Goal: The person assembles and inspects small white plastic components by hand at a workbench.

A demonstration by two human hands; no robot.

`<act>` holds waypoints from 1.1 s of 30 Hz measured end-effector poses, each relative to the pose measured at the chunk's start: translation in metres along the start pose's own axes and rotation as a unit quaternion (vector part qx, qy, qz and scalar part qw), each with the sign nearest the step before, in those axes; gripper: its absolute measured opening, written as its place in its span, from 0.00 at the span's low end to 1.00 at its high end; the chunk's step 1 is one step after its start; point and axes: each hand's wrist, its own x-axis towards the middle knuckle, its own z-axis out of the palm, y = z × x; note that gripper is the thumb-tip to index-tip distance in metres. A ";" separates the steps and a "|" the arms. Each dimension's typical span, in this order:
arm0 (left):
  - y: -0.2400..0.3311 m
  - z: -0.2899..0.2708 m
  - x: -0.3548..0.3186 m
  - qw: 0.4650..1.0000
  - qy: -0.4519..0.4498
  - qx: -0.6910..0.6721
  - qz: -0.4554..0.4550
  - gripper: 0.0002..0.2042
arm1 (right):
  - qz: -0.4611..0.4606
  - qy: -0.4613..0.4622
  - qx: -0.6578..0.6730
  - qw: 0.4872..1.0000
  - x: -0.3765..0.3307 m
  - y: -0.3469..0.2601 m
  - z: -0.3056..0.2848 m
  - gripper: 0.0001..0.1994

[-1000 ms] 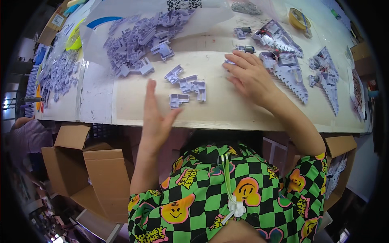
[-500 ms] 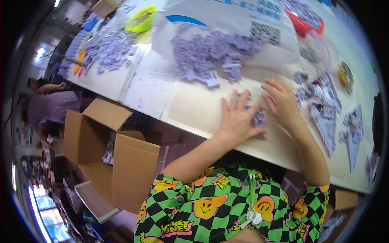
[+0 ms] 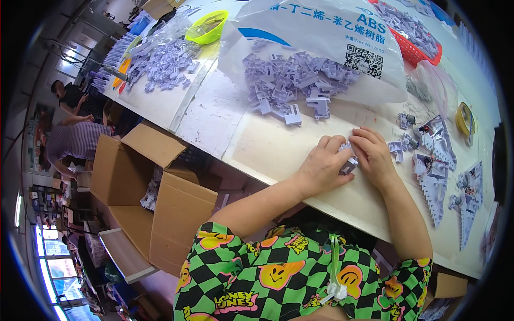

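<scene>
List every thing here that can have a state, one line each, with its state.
Left hand: palm down on the table, fingers on small lilac parts.
Right hand: beside it, fingers on the same parts.
Lilac parts: pinched between both hands.
Plastic bag: open, parts spilling out.
Cardboard box: flaps open.
Red basket: filled with parts.
Green bowl: upright.

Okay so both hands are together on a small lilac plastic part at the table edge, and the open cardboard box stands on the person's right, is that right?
Not quite. The head view shows the open brown cardboard box on the person's left, below the table edge. The rest holds: the left hand and right hand meet on a small lilac plastic part.
</scene>
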 end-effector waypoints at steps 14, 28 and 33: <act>-0.033 -0.069 0.026 0.986 0.130 0.097 0.040 0.18 | -0.005 -0.003 0.014 1.000 0.000 0.002 0.001 0.08; -0.318 -0.299 0.000 0.783 0.038 0.570 -0.244 0.34 | 0.012 -0.003 0.011 1.000 0.010 -0.008 0.000 0.07; -0.317 -0.313 0.022 0.743 0.168 0.603 -0.236 0.36 | 0.017 -0.006 0.009 1.000 0.009 -0.008 -0.002 0.09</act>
